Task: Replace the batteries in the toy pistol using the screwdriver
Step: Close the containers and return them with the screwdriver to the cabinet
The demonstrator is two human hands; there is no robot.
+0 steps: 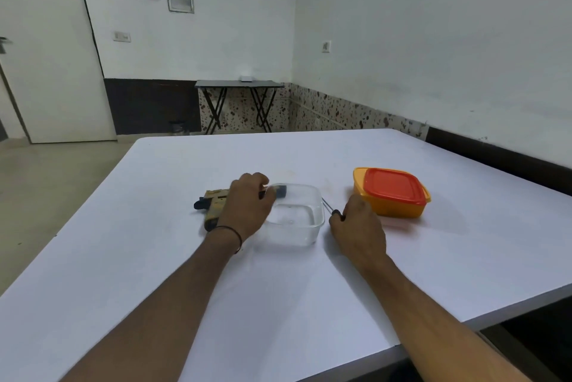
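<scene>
My right hand (pixel 359 227) grips the screwdriver (pixel 328 207) on the white desk (pixel 278 304), just beside a clear tub (pixel 297 227). My left hand (pixel 247 208) curls round the tan toy pistol (pixel 213 205), which lies left of the tub. An orange box (pixel 396 210) sits farther right.

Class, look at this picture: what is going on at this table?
A person works at a white table. The left hand grips the toy pistol, which lies beside a clear tub. The right hand holds the screwdriver at the tub's other side. An orange box with a red lid stands closed.
</scene>
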